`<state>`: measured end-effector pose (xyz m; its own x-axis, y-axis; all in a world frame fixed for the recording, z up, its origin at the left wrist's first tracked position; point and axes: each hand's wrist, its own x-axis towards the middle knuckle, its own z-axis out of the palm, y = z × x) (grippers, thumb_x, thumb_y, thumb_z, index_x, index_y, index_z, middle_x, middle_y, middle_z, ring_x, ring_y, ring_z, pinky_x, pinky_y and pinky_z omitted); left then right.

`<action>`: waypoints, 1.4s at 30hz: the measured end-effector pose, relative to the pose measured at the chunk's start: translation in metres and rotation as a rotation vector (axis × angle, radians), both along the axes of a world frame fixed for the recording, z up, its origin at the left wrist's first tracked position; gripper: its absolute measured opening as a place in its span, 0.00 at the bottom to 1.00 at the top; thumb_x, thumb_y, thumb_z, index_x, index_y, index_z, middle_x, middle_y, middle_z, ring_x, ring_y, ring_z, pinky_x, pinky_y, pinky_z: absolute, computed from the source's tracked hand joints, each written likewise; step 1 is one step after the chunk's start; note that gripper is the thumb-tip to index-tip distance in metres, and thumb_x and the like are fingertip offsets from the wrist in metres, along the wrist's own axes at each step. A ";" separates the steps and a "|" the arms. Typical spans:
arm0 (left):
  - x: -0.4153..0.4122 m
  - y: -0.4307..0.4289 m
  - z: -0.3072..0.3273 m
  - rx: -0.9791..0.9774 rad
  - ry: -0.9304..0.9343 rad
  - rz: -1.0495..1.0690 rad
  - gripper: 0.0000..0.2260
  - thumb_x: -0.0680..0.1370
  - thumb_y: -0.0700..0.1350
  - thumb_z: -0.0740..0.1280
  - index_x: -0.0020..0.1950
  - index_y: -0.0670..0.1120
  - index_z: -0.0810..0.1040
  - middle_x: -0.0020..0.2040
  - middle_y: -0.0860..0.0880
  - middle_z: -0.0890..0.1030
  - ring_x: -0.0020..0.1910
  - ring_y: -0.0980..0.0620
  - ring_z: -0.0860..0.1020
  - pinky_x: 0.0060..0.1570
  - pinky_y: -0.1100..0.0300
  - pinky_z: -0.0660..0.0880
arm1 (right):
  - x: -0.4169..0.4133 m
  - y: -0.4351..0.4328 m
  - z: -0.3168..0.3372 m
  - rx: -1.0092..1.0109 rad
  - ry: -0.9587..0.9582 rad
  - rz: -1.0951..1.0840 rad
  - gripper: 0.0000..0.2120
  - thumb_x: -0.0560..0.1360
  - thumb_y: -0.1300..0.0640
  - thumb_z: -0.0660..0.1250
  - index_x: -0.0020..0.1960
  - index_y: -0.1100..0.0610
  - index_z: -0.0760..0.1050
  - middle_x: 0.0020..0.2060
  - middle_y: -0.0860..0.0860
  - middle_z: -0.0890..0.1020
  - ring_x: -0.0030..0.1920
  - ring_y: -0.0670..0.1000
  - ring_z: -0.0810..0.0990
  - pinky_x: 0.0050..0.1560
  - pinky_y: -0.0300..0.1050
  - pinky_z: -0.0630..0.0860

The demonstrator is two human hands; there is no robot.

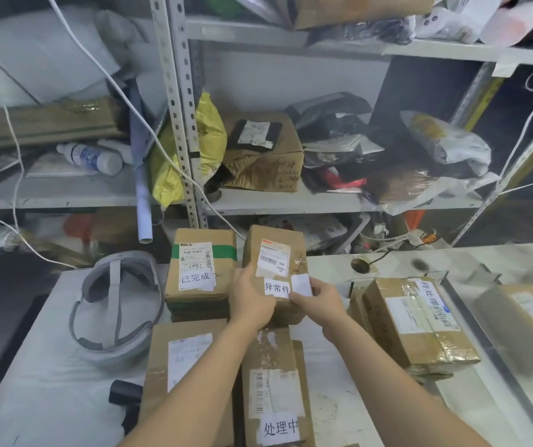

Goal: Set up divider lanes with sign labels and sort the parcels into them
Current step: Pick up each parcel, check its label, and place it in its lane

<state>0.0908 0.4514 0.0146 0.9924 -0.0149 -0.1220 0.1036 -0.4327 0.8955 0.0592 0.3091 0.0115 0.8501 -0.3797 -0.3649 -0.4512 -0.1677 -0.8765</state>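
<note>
A brown parcel (274, 253) stands tilted at the table's middle, bearing a white sign label (277, 288) reading 异常件. My left hand (249, 301) grips the parcel's lower left edge. My right hand (315, 298) pinches the white end of the label at the parcel's lower right. To the left stands a parcel (199, 266) with a green band and a label 已完成. Nearer me lies a parcel (274, 388) labelled 处理中, and beside it on the left another parcel (181, 366). On the right lies a parcel (420, 321) with a label strip.
A grey headset (116, 304) lies at the table's left, with a black object (124, 395) near it. Another box (526, 314) sits at far right past a metal rail (497, 362). Cluttered shelves (291, 201) stand behind the table, and white cables hang across them.
</note>
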 end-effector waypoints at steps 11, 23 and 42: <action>-0.010 -0.001 -0.006 -0.149 0.195 0.013 0.27 0.74 0.41 0.74 0.70 0.52 0.71 0.63 0.51 0.78 0.57 0.53 0.75 0.44 0.63 0.73 | -0.011 -0.008 -0.002 0.065 -0.025 -0.039 0.26 0.74 0.59 0.74 0.70 0.52 0.73 0.60 0.47 0.81 0.54 0.48 0.77 0.39 0.36 0.74; -0.029 -0.006 0.048 -0.327 0.006 -0.065 0.32 0.73 0.41 0.75 0.75 0.54 0.68 0.67 0.53 0.77 0.64 0.52 0.74 0.55 0.56 0.78 | -0.044 -0.018 0.052 0.118 -0.283 -0.135 0.26 0.74 0.59 0.74 0.70 0.49 0.74 0.51 0.40 0.81 0.54 0.44 0.81 0.51 0.39 0.78; -0.231 -0.263 0.133 -0.530 -0.092 -0.258 0.28 0.74 0.41 0.75 0.71 0.54 0.73 0.59 0.55 0.82 0.55 0.61 0.80 0.51 0.66 0.77 | -0.263 -0.281 0.138 0.002 -0.528 -0.198 0.18 0.71 0.59 0.75 0.58 0.46 0.81 0.50 0.39 0.86 0.53 0.43 0.84 0.58 0.50 0.81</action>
<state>-0.1405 0.1887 0.1481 0.9547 -0.2925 0.0540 -0.0335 0.0747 0.9966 -0.2038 0.0281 0.1500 0.8299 -0.5506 0.0897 0.0263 -0.1220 -0.9922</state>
